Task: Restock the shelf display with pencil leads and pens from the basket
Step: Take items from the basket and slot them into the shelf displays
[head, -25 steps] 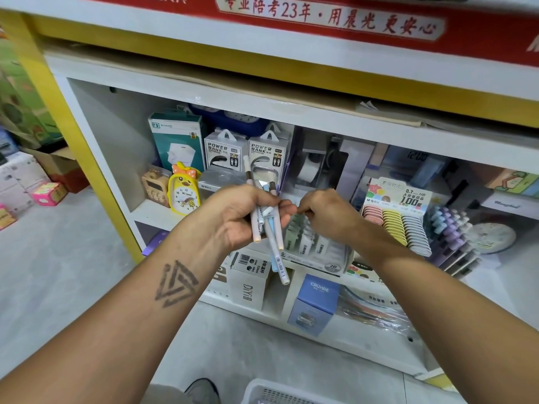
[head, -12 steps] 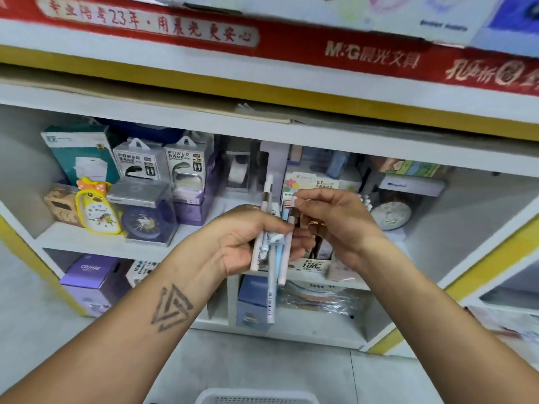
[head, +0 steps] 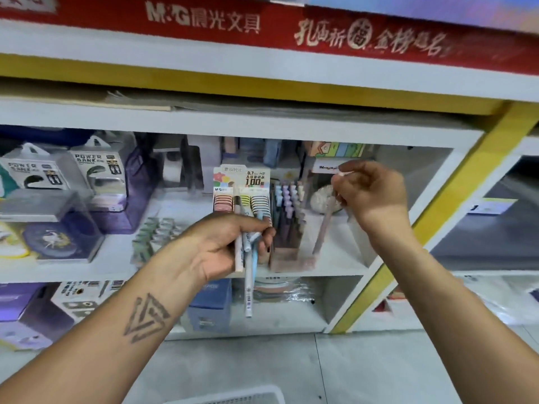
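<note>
On the white shelf (head: 96, 266), far left, stand two boxed power banks in clear-fronted packaging (head: 100, 173), with a dark purple box (head: 62, 240) in front of them and a tray of pale green pen caps (head: 157, 231) just to their right. The left hand (head: 224, 246), its forearm marked with a triangular tattoo, grips a bundle of slim white and light-blue pens (head: 248, 258) in curled fingers; the pens hang roughly upright, and the longest one reaches down past the shelf edge toward the blue box (head: 208, 304) on the lower level. Directly behind that hand sits the pencil lead display card with rows of pastel round cases (head: 242, 193), and just beside it a stepped rack of pastel-capped pens (head: 287, 205). Further right, the right hand (head: 372, 193) is raised in front of the shelf opening, pinching a single pinkish pen (head: 322, 228) near its upper end, the pen slanting down with its tip near the rack's right side. At the bottom edge, the rim of the white plastic mesh basket (head: 233, 396) shows over the grey floor.
</note>
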`<state>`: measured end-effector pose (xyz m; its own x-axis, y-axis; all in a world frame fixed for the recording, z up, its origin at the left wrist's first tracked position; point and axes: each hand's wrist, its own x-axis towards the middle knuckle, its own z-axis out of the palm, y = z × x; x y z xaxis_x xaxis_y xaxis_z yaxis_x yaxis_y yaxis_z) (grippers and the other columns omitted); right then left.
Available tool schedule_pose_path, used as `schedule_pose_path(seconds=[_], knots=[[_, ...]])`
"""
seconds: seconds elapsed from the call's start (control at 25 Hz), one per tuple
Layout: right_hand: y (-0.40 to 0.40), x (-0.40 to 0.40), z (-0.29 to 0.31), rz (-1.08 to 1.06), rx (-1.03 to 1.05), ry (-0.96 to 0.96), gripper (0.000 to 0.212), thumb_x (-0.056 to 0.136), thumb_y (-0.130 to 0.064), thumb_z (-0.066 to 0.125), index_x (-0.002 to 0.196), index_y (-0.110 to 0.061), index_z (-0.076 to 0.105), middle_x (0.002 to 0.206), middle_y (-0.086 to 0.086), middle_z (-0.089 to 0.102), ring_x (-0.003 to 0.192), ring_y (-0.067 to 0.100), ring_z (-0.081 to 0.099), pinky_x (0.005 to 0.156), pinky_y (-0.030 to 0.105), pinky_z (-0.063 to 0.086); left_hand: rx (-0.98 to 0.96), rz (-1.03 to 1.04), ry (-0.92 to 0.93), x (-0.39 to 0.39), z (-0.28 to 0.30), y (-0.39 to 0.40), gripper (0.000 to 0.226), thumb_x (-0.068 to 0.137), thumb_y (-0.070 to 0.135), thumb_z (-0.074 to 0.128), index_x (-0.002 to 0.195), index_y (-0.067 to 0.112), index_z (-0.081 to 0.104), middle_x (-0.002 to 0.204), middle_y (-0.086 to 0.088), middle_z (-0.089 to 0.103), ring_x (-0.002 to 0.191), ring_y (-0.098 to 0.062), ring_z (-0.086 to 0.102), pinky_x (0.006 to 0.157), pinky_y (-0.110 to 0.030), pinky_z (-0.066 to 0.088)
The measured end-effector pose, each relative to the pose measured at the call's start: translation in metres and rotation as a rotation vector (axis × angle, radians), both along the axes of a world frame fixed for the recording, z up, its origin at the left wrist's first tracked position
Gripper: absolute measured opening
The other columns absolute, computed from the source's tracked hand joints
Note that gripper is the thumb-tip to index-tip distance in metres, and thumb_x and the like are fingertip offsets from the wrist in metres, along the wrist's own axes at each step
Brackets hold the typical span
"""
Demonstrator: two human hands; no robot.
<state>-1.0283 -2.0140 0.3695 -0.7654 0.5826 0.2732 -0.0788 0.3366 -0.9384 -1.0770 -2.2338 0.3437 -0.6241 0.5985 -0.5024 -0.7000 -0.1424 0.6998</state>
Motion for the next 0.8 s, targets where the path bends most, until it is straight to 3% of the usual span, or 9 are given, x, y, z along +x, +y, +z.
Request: schedule_pose_path(seconds=[0.12,0.28,0.36,0.44,0.52,0.68,0.8], knots=[[0.004,0.004,-0.013,0.016,0.257,-0.02,0.01,0.088,-0.002,0.071,0.098,-0.005,0.072,0.077,0.015,0.069,0.068,0.028,0.065,0.073,0.04,0.059,0.039,-0.009,-0.032,-0.002,-0.002,0.008,0.017,0.085,-0.003,0.061,0.102,0.0,0.06,0.077,-0.014,0.062,0.056,-0.015,0.06,0.047,-0.018,0.05],[0.005,0.001,-0.021,0.021,0.215,0.064,0.007,0.088,-0.005,0.073,0.093,-0.01,0.072,0.078,0.019,0.071,0.074,0.037,0.069,0.072,0.048,0.059,0.041,-0.038,-0.026,-0.003,-0.006,0.018,0.025,0.071,-0.003,0.066,0.097,-0.002,0.067,0.078,-0.015,0.066,0.057,-0.016,0.062,0.046,-0.019,0.05],[0.009,-0.002,-0.021,-0.052,0.281,0.104,0.007,0.089,-0.012,0.073,0.094,-0.016,0.072,0.078,0.008,0.072,0.076,0.029,0.07,0.075,0.045,0.059,0.033,-0.041,-0.036,-0.007,-0.01,0.023,0.02,0.071,-0.004,0.066,0.09,-0.004,0.071,0.079,-0.017,0.068,0.057,-0.017,0.062,0.045,-0.02,0.049],[0.009,-0.001,-0.024,-0.076,0.401,0.105,0.007,0.09,-0.016,0.072,0.096,-0.019,0.072,0.077,-0.005,0.07,0.074,0.011,0.069,0.075,0.03,0.058,0.027,-0.043,-0.04,-0.009,-0.012,0.025,0.018,0.071,-0.005,0.066,0.088,-0.004,0.073,0.082,-0.018,0.069,0.058,-0.017,0.063,0.044,-0.02,0.049],[0.003,-0.001,-0.033,-0.016,0.528,0.047,0.007,0.091,-0.015,0.07,0.095,-0.021,0.071,0.075,-0.011,0.068,0.074,0.004,0.066,0.069,0.019,0.054,0.021,-0.045,-0.036,-0.01,-0.014,0.026,0.019,0.071,-0.005,0.068,0.089,-0.004,0.073,0.085,-0.019,0.07,0.058,-0.018,0.063,0.045,-0.021,0.049],[-0.003,-0.004,-0.049,0.06,0.618,-0.033,0.006,0.091,-0.016,0.069,0.095,-0.02,0.07,0.079,-0.003,0.071,0.073,0.014,0.068,0.069,0.035,0.056,0.027,-0.057,-0.026,-0.01,-0.013,0.023,0.016,0.069,-0.004,0.068,0.084,-0.003,0.076,0.085,-0.019,0.07,0.059,-0.018,0.064,0.046,-0.021,0.05],[-0.004,-0.005,-0.047,0.079,0.649,-0.049,0.005,0.09,-0.015,0.069,0.091,-0.019,0.07,0.079,-0.004,0.071,0.073,0.014,0.068,0.069,0.037,0.057,0.025,-0.051,-0.022,-0.009,-0.013,0.02,0.023,0.07,-0.005,0.068,0.093,-0.003,0.071,0.085,-0.02,0.07,0.06,-0.018,0.064,0.047,-0.021,0.049]])
